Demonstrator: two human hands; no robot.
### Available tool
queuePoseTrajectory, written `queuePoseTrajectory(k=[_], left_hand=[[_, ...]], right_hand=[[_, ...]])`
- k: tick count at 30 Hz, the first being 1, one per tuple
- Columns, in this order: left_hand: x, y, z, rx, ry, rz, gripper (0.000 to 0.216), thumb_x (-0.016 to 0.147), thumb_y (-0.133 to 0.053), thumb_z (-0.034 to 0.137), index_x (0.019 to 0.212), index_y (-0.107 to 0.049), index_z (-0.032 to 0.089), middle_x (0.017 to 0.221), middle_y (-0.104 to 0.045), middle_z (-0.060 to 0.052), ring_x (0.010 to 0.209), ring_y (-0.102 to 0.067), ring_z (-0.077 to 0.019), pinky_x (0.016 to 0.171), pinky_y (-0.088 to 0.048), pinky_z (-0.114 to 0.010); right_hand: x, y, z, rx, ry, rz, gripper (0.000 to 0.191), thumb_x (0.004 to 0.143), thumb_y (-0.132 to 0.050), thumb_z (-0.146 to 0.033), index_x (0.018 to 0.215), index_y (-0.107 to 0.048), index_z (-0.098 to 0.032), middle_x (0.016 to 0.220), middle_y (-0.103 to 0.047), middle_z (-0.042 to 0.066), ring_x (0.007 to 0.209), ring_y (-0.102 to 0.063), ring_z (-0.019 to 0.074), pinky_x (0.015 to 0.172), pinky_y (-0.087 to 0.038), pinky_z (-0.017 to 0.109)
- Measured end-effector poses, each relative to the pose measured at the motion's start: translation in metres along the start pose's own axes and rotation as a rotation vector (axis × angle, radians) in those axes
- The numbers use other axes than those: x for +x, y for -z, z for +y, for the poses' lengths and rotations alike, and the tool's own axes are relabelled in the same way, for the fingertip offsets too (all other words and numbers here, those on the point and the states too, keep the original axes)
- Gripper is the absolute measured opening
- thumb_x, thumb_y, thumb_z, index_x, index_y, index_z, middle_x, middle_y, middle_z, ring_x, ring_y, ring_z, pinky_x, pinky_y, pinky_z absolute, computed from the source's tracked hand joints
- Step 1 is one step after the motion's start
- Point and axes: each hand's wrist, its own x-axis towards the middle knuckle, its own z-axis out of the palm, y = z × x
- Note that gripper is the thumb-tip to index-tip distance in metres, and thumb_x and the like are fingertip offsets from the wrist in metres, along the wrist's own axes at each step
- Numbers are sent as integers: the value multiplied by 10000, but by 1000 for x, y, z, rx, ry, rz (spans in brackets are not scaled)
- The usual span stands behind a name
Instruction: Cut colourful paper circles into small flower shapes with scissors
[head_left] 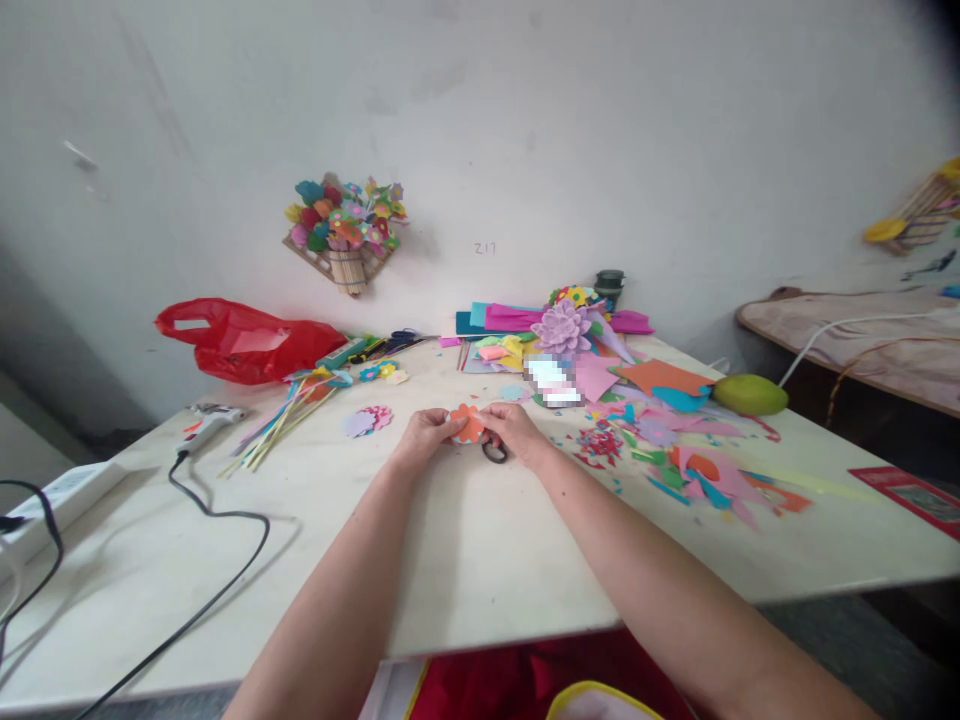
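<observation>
An orange foam flower cut-out [468, 423] is held between both hands over the middle of the pale table [465, 560]. My left hand [424, 437] pinches its left edge with closed fingers. My right hand [508, 428] grips its right edge, and a black scissor handle [494, 453] shows just under that hand. Whether the right fingers pass through the handle is not clear. Small pink and purple flower cut-outs [367, 420] lie a little to the left of the hands.
A glue gun [210, 424] with a black cable [217, 520] lies at left, near a white power strip [67, 495]. Sticks with flowers [289, 415], a red plastic bag [247, 340], stacked foam sheets [555, 325], scraps [690, 465] and a green object [750, 395] crowd the far side.
</observation>
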Motion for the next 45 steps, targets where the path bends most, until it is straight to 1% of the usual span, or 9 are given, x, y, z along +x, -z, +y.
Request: queuePoseTrajectory(k=[4,9,20,29,32,35,39,42,45], left_hand=[[-2,-1,2,4,29,-49,384,549,-757,496,622,-619,145,599,-634,-25,478,-554,-127,509,-438,-251],[-5,-3,8,14,53,-33,407,535,-760,513,619,-600,148,559,-623,-16,420,-543,-117,448,-398,-231],[-1,-3,-2,-88,31,-93,348,555,-779,431,679,-626,145,589,-634,-10,474,-561,-120,535,-442,-252],[-1,-3,0,-35,3,-34,351,563,-765,450,673,-664,133,626,-644,-31,540,-567,-138,576,-455,-264],[-1,-3,2,-54,22,8,366,532,-783,443,669,-661,127,644,-651,-36,544,-579,-143,597,-472,-275],[0,-3,2,-82,27,61,382,499,-799,440,633,-633,124,613,-634,-29,541,-588,-150,609,-488,-288],[1,-2,2,-117,38,95,391,482,-805,446,606,-601,136,598,-627,-16,533,-599,-152,629,-504,-305],[1,-1,1,-111,40,103,400,477,-804,456,605,-595,139,613,-638,-22,528,-600,-152,624,-505,-305],[1,-1,0,-105,30,105,394,490,-797,461,601,-594,142,616,-641,-24,537,-604,-153,627,-504,-303]], right_hand=[[0,-1,0,-10,-20,42,200,673,-671,-321,621,-607,-139,417,-510,-38,383,-420,64,368,-304,169],[0,-2,-1,-22,-23,81,237,635,-714,-331,575,-576,-148,370,-472,-56,360,-401,61,377,-316,173],[5,-3,7,-58,32,159,234,662,-657,-359,583,-551,-166,398,-490,-50,363,-411,73,373,-327,187],[3,-4,4,-191,95,130,230,698,-613,-361,580,-539,-179,412,-468,-56,381,-412,82,407,-342,199],[4,-1,5,-264,131,117,204,733,-569,-332,595,-552,-182,484,-538,-35,411,-453,91,458,-375,213],[7,5,6,-409,146,201,193,763,-534,-308,622,-576,-184,603,-627,2,517,-542,122,548,-422,236],[10,19,0,-700,108,414,154,799,-519,-286,774,-644,-200,786,-682,35,776,-616,181,703,-440,269],[14,35,-8,-884,45,562,221,817,-509,-282,970,-646,-199,964,-670,67,945,-583,215,777,-424,286],[18,52,-14,-1074,9,638,370,785,-562,-333,1111,-605,-165,1110,-613,121,1077,-504,276,866,-384,335]])
